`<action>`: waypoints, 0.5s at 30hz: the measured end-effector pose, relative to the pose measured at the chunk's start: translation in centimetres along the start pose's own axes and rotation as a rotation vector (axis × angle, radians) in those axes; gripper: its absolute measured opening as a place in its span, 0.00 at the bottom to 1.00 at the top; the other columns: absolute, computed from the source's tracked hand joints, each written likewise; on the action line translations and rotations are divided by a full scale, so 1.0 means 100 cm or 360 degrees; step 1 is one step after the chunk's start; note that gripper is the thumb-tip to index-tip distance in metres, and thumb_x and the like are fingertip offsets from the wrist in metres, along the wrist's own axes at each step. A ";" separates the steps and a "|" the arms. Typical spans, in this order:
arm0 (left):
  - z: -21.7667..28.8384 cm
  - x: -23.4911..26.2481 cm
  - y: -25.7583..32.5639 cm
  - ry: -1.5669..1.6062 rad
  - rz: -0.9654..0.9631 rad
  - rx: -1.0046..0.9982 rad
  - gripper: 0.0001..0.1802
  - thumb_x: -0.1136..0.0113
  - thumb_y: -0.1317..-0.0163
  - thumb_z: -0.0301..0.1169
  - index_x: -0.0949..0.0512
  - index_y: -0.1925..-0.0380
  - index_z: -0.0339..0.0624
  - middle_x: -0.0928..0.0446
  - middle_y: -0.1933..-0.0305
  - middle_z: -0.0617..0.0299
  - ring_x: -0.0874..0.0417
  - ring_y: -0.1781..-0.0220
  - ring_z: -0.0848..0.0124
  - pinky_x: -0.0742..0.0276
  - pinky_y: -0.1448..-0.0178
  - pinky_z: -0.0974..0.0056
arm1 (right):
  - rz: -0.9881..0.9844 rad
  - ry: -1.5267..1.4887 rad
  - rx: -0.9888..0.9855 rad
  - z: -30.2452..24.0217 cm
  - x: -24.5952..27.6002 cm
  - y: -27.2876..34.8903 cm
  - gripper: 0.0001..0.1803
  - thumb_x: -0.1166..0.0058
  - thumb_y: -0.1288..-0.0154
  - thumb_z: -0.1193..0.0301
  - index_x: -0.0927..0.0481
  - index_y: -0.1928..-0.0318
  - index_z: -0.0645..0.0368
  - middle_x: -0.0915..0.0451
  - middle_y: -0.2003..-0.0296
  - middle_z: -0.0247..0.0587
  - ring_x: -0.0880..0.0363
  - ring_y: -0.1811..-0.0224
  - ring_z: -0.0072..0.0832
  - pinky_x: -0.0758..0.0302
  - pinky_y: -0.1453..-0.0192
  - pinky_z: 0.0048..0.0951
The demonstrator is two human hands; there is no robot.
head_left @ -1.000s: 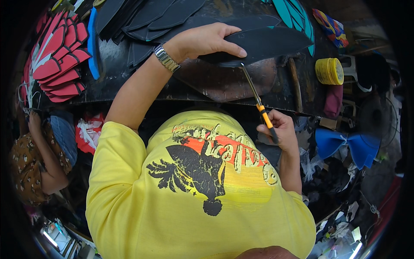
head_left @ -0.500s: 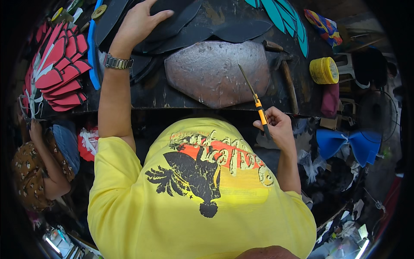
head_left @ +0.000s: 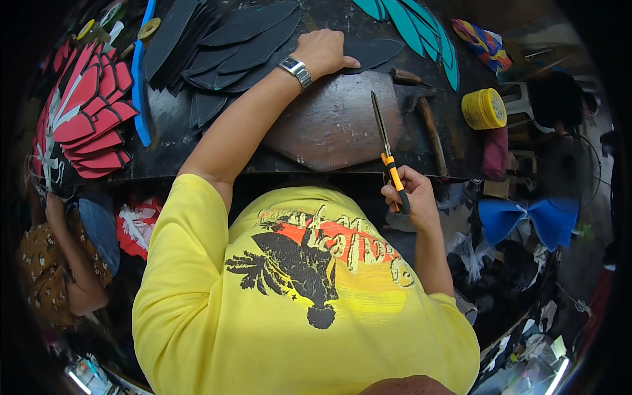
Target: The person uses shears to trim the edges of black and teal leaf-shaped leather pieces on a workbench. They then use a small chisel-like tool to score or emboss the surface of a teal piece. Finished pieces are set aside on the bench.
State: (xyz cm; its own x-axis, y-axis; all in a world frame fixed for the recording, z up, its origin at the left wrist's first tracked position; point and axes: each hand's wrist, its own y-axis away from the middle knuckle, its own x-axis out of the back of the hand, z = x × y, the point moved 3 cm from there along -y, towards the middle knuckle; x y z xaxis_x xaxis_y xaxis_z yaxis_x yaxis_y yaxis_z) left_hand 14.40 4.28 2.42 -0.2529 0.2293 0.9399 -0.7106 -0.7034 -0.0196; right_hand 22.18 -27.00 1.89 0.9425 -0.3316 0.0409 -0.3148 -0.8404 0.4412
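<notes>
1. While the left hand point(head_left: 322, 52) lay flat on a black leaf-shaped piece point(head_left: 372, 52) at the far side of the bench point(head_left: 164, 125), its fingers were spread over the piece and not closed round it; a watch point(head_left: 295, 70) sat on that wrist.
2. The right hand point(head_left: 408, 197) was closed round the orange-and-black handle of a tool point(head_left: 388, 155) just off the near edge of the bench, with the long thin blade pointing away, over the bench.
3. The blade's tip stood above the right edge of a grey stone slab point(head_left: 329, 125), which lay on the bench between the two hands; whether it touched the slab I cannot tell.
4. More black pieces point(head_left: 217, 46) lay fanned in a pile left of the left hand, touching one another.
5. A hammer point(head_left: 424, 115) lay just right of the slab, its handle toward the near edge.
6. A yellow roll point(head_left: 484, 108) stood right of the hammer, near the bench's right end.
7. Teal pieces point(head_left: 408, 26) lay at the far right, and red pieces point(head_left: 85, 118) were stacked at the left end beside a blue strip point(head_left: 139, 85).
8. A blue bow shape point(head_left: 526, 220) lay below the bench on the right.
9. Another person point(head_left: 52, 263) in a patterned top was at the lower left, well apart from both hands.
</notes>
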 end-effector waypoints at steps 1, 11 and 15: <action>0.001 -0.003 -0.006 0.0035 0.0103 -0.0062 0.39 0.24 0.51 0.53 0.20 0.43 0.40 0.17 0.49 0.46 0.15 0.46 0.54 0.21 0.43 0.53 | 0.0014 -0.0035 -0.0005 0.002 0.002 0.002 0.13 0.28 0.42 0.73 0.23 0.67 0.59 0.23 0.79 0.28 0.27 0.81 0.11 0.29 0.78 0.15; 0.019 0.002 0.024 0.1412 -0.0124 -0.0328 0.33 0.25 0.45 0.45 0.19 0.46 0.31 0.15 0.54 0.46 0.13 0.52 0.58 0.21 0.43 0.61 | -0.0076 -0.0070 -0.0087 0.017 0.014 0.006 0.13 0.31 0.38 0.70 0.23 0.61 0.61 0.22 0.72 0.32 0.22 0.74 0.16 0.24 0.70 0.18; 0.020 0.005 0.052 0.1632 -0.0358 -0.0225 0.28 0.28 0.40 0.43 0.19 0.48 0.32 0.16 0.55 0.58 0.17 0.54 0.74 0.25 0.45 0.72 | -0.0202 -0.0154 -0.0081 0.014 0.010 0.005 0.16 0.30 0.40 0.67 0.23 0.59 0.61 0.22 0.71 0.33 0.22 0.72 0.18 0.24 0.69 0.19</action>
State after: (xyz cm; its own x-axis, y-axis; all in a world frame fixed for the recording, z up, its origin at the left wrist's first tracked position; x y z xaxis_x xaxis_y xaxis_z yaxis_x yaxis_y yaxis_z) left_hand 11.88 -0.61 3.43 -0.4924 0.8491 0.1910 -0.8632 -0.5046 0.0180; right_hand 22.78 -28.32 0.87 0.9584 -0.2659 -0.1033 -0.1856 -0.8562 0.4821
